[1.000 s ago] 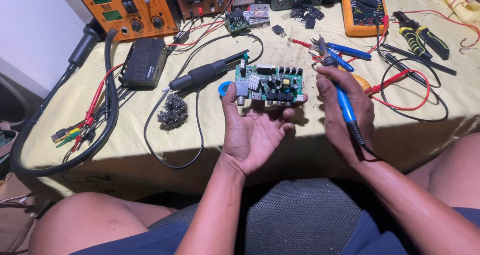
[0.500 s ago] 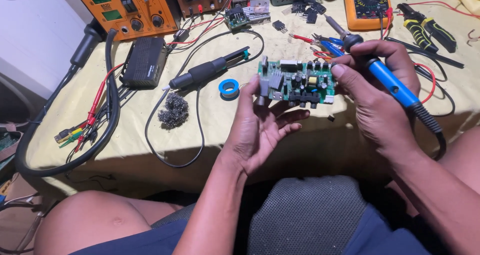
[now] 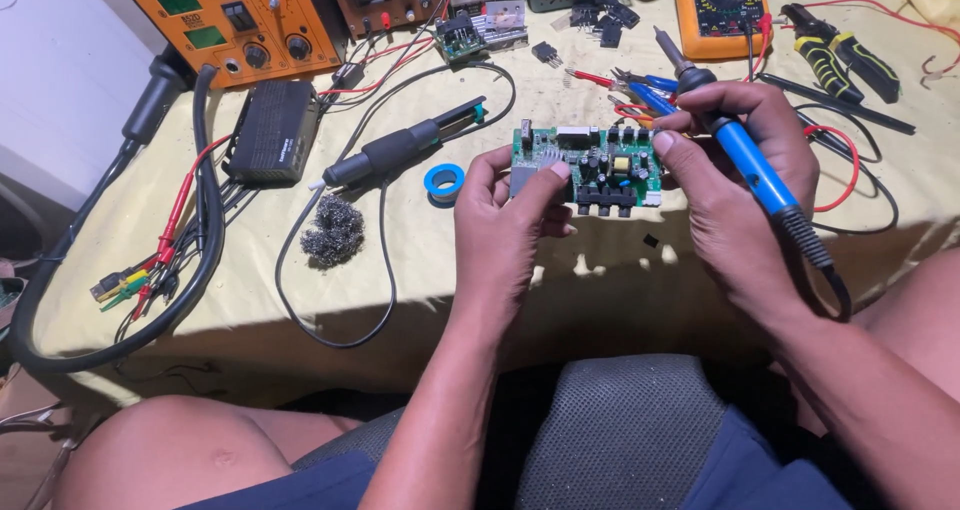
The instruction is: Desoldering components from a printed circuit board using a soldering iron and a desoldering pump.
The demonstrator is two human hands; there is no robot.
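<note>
Two hands are now holding the green board [image 3: 588,168] up over the yellow surface [image 3: 420,270]: your left hand [image 3: 515,220] is gripping its left end, while your right hand [image 3: 735,185] is pinching its right end and clutching the blue soldering iron [image 3: 745,160], now lifted with its tip pointing away.

We work at a surface [image 3: 620,300] under a pale yellow cloth. At ten o'clock stands an orange station [image 3: 235,25] with a black adapter box [image 3: 272,130] below it. Near the centre lie a black hot-air handpiece [image 3: 400,152], a blue tape roll [image 3: 443,181] and a wad of steel wool [image 3: 333,232]. At one o'clock sits an orange multimeter [image 3: 722,5]; at two o'clock, yellow-handled pliers [image 3: 838,62]. Red and black leads [image 3: 175,210] trail towards nine o'clock.
</note>
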